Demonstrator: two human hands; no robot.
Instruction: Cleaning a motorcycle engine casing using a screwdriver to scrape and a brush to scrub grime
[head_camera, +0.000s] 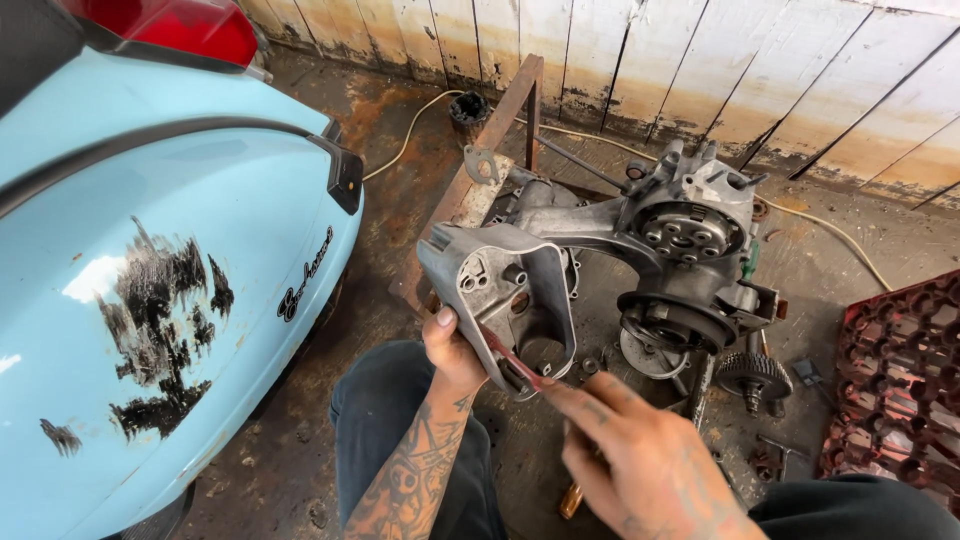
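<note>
A: Where are the hands?

B: At lower centre. The tattooed left hand (452, 345) rises from the bottom, fingers clamped round a grey metal engine cover (497, 287).

A: And the other?

B: The right hand (640, 450) reaches in from lower right, pinching a thin red-handled tool (512, 360) against the cover's edge.
</note>
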